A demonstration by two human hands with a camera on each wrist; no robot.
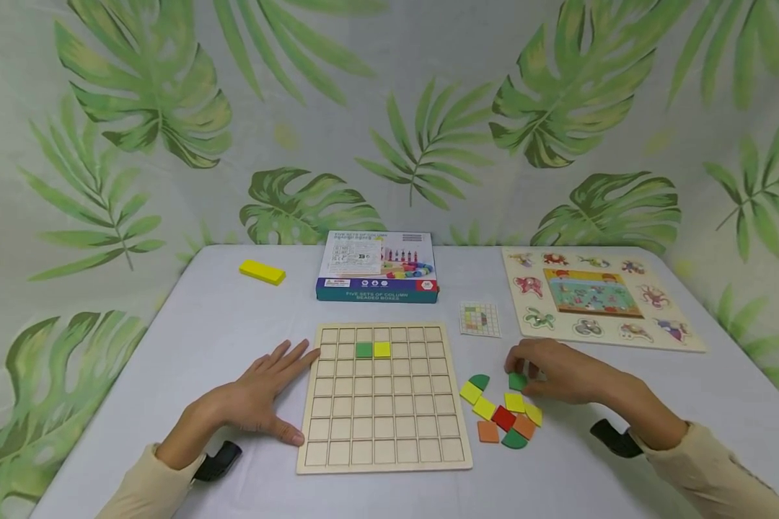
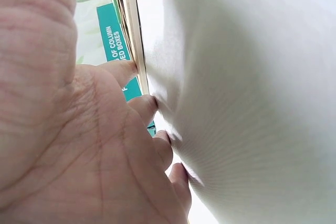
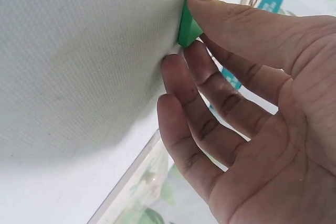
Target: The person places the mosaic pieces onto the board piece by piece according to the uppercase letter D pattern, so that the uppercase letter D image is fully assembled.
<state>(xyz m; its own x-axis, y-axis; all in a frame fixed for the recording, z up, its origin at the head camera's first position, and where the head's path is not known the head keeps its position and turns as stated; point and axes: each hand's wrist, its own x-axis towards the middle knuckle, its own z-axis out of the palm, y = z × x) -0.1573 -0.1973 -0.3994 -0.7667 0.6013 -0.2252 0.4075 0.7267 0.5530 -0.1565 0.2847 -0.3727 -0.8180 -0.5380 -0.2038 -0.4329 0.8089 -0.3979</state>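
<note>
A square wooden grid board (image 1: 389, 470) lies in the middle of the table. In its second row sit a green square tile (image 1: 363, 350) and, beside it, a yellow square tile (image 1: 381, 349). My left hand (image 1: 260, 396) is spread along the board's left side, index finger and thumb at the edge. To the right of the board, my right hand (image 1: 561, 371) pinches a green tile (image 3: 190, 24) between thumb and fingers, close to the tablecloth. Near that hand lie loose tiles, among them a red square (image 1: 503, 419), an orange square (image 1: 488, 432) and a green rounded piece (image 1: 479, 382).
Behind the board stands a flat box (image 1: 378, 267) with printed text. A small pattern card (image 1: 480, 319) lies to its right, and a sea-animal puzzle board (image 1: 604, 299) is at the back right. A yellow block (image 1: 262, 272) rests at the back left.
</note>
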